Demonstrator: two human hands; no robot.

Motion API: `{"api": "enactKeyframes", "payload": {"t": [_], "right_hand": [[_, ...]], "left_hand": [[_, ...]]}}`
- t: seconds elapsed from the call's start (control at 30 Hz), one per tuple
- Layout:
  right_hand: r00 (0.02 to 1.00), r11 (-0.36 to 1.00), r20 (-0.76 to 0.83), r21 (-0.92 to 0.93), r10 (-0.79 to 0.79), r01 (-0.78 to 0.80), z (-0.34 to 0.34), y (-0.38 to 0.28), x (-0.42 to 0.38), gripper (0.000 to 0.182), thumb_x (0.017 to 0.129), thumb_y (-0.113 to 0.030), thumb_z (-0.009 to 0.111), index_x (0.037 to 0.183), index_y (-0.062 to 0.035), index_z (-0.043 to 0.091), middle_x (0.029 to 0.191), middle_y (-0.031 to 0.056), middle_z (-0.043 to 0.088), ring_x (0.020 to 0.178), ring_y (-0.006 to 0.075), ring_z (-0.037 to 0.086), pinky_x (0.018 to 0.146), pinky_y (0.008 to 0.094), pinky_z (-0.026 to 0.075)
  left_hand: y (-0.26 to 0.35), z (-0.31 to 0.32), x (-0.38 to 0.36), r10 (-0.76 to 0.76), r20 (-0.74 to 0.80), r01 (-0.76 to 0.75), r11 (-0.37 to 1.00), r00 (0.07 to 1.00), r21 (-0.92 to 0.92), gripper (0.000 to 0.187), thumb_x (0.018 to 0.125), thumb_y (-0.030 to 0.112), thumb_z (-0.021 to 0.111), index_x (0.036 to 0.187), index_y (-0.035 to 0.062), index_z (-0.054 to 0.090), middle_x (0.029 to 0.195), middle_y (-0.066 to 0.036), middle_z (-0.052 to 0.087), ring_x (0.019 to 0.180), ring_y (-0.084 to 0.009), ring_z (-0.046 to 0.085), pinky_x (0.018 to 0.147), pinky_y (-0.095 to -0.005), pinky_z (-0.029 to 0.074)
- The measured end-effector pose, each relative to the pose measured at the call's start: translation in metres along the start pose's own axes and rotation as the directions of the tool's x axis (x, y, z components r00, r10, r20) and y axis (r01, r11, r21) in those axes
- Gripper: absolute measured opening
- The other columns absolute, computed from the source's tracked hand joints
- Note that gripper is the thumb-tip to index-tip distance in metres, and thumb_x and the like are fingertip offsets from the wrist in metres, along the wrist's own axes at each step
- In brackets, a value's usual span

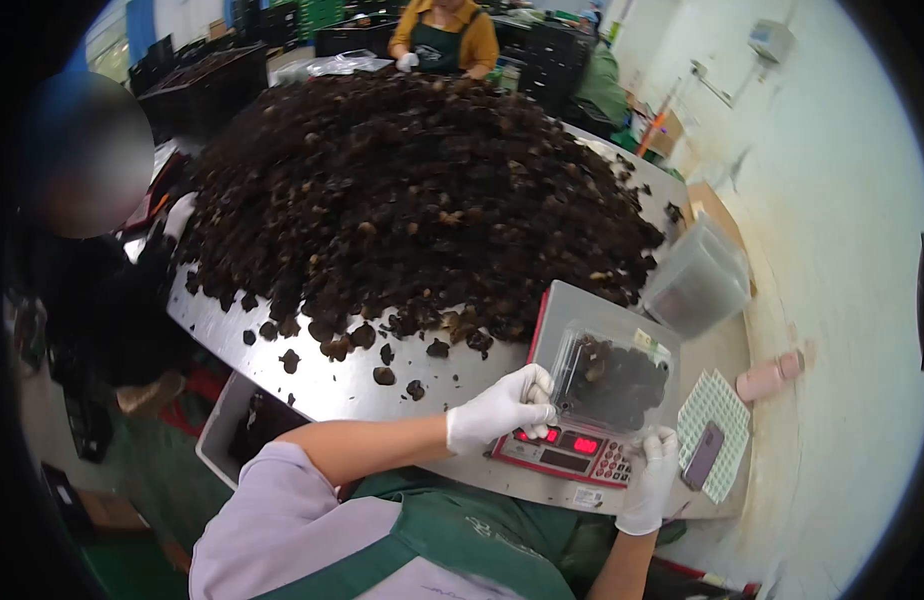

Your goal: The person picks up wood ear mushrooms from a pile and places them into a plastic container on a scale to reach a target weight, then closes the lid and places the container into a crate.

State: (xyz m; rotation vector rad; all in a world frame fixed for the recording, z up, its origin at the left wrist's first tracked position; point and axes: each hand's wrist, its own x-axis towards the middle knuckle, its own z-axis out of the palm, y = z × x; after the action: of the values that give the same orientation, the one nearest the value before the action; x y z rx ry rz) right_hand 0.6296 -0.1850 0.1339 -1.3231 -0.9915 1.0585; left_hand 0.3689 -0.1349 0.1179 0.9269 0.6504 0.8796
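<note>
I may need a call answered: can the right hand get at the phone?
Probably yes: the phone lies uncovered on the sheet, near the right hand, though that's at the clear box.

Between the white-gloved left fingers (538, 388) and right fingers (664, 442), the lit red digits (585, 445) on the red-and-grey electronic scale (554, 462) read as zeros (any decimal point is too blurred to confirm). Nearer the left fingers, another lit readout (538, 435) is partly covered. Print on the white rectangular sticker (589, 497), left of the right fingers, and white lettering (504, 536) on the green cloth apron (437, 525) are illegible.
</note>
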Motion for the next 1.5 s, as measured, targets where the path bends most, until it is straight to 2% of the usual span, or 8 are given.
{"api": "enactKeyframes", "payload": {"t": [0.1, 0.13, 0.27, 0.43, 0.9, 1.1, 1.23, 1.5], "right_hand": [[0.962, 0.806, -0.133, 0.579, 0.238, -0.119, 0.018, -0.001, -0.035, 0.03, 0.102, -0.018, 0.056, 0.128, -0.005, 0.051, 0.1, 0.0047, 0.061, 0.093, 0.0192, 0.061, 0.072, 0.0365, 0.054], [0.974, 0.968, -0.029, 0.123, 0.223, -0.218, -0.001, 0.034, -0.046, 0.034, 0.101, -0.024, 0.059, 0.129, -0.0057, 0.054, 0.098, 0.0036, 0.061, 0.097, 0.0209, 0.06, 0.072, 0.0384, 0.054], [0.991, 0.821, -0.116, 0.558, -0.061, 0.116, 0.042, -0.025, -0.089, 0.044, 0.093, -0.007, 0.063, 0.135, 0.0027, 0.052, 0.127, 0.0061, 0.057, 0.117, 0.0159, 0.053, 0.1, 0.0331, 0.045], [0.846, 0.929, -0.428, 0.038, -0.319, 0.369, -0.082, -0.089, -0.171, 0.078, 0.092, -0.012, 0.061, 0.158, -0.0007, 0.019, 0.16, 0.0146, 0.028, 0.149, 0.0231, 0.022, 0.121, 0.036, 0.019], [-0.382, 0.862, -0.87, -0.091, -0.313, -0.498, -0.353, -0.051, -0.559, 0.059, 0.092, -0.017, 0.067, 0.141, 0.0082, 0.046, 0.142, 0.0209, 0.055, 0.132, 0.0288, 0.052, 0.11, 0.0375, 0.039], [-0.339, 0.601, -0.93, 0.193, -0.139, -0.776, -0.418, 0.003, -0.611, 0.075, 0.09, -0.051, 0.065, 0.146, -0.0032, 0.049, 0.136, 0.018, 0.06, 0.121, 0.0312, 0.059, 0.102, 0.0418, 0.046], [0.074, 0.695, -0.988, 0.041, 0.135, -0.718, -0.476, 0.054, -0.611, 0.065, 0.1, -0.049, 0.054, 0.138, 0.0031, 0.055, 0.135, 0.0139, 0.061, 0.124, 0.024, 0.056, 0.105, 0.0373, 0.043], [0.306, 0.506, -0.845, -0.514, -0.439, -0.693, -0.425, -0.11, -0.389, 0.049, 0.103, -0.033, 0.052, 0.131, 0.0073, 0.059, 0.13, 0.0233, 0.064, 0.125, 0.0294, 0.059, 0.107, 0.0373, 0.042]], "left_hand": [[0.016, 0.023, -0.026, -0.007, 0.081, 0.009, 1.0, 0.997, -0.027, 0.023, 0.094, 0.0, 0.063, 0.104, 0.0079, 0.044, 0.089, -0.003, 0.059, 0.077, -0.0123, 0.065, 0.07, -0.0259, 0.054], [0.013, 0.031, -0.031, 0.034, 0.093, -0.035, 0.999, 0.995, 0.006, 0.022, 0.094, 0.0, 0.063, 0.102, 0.0066, 0.044, 0.09, -0.004, 0.059, 0.079, -0.0143, 0.066, 0.072, -0.0277, 0.055], [-0.012, 0.08, -0.055, -0.04, 0.165, 0.007, 0.98, 0.986, 0.198, 0.024, 0.09, -0.007, 0.06, 0.108, 0.0004, 0.046, 0.104, -0.013, 0.066, 0.091, -0.0175, 0.068, 0.081, -0.0284, 0.055], [-0.004, 0.072, -0.053, -0.142, 0.408, -0.104, 0.846, 0.902, 0.523, 0.029, 0.091, -0.009, 0.055, 0.119, -0.0019, 0.058, 0.105, -0.011, 0.068, 0.093, -0.0177, 0.067, 0.089, -0.03, 0.052], [-0.006, 0.025, -0.018, 0.021, 0.164, -0.103, 0.854, 0.986, 0.51, 0.03, 0.102, 0.026, 0.061, 0.12, 0.0015, 0.062, 0.092, -0.001, 0.064, 0.086, -0.0088, 0.056, 0.084, -0.0255, 0.045], [0.006, 0.036, -0.024, 0.011, 0.129, -0.084, 0.812, 0.992, 0.578, 0.018, 0.1, 0.01, 0.058, 0.114, 0.0013, 0.064, 0.094, -0.004, 0.064, 0.084, -0.0113, 0.059, 0.081, -0.0258, 0.046], [0.002, 0.028, -0.028, 0.03, 0.104, -0.081, 0.845, 0.994, 0.528, 0.016, 0.1, 0.014, 0.062, 0.11, 0.0022, 0.064, 0.092, -0.005, 0.068, 0.085, -0.0125, 0.063, 0.082, -0.0279, 0.05], [0.006, 0.002, -0.033, -0.011, 0.031, -0.005, 0.885, 0.999, 0.465, 0.021, 0.098, 0.021, 0.066, 0.111, 0.0043, 0.066, 0.095, -0.003, 0.068, 0.087, -0.0119, 0.063, 0.083, -0.0279, 0.05]]}}
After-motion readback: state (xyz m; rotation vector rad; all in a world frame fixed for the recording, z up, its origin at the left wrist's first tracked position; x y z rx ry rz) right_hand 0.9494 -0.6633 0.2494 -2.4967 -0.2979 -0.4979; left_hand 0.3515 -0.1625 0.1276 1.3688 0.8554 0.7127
